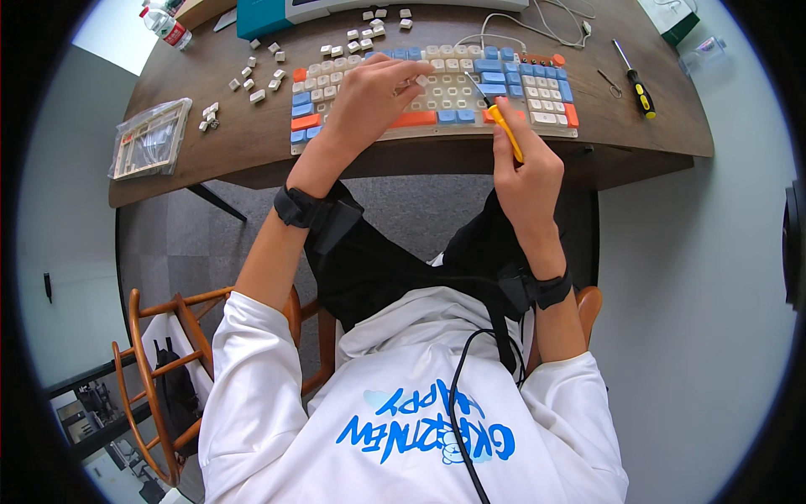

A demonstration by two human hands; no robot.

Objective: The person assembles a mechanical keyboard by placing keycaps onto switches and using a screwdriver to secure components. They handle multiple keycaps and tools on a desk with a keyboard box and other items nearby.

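A keyboard [537, 101] with cream, blue and orange keycaps lies on the brown table [420, 164]. My left hand [369, 97] rests on its middle, fingers curled over the cream keys. My right hand [525, 172] grips a small yellow-handled screwdriver [504, 122], its metal tip touching the keys right of centre. Loose cream keycaps [260, 80] lie scattered left of the keyboard and behind it.
A clear plastic tray [151, 139] sits at the table's left edge. A black-and-yellow screwdriver [635, 80] and a small wire tool [610, 82] lie at the right. A white cable [537, 25], a teal box [260, 17] and a bottle [166, 25] are at the back. A wooden chair [159, 370] stands lower left.
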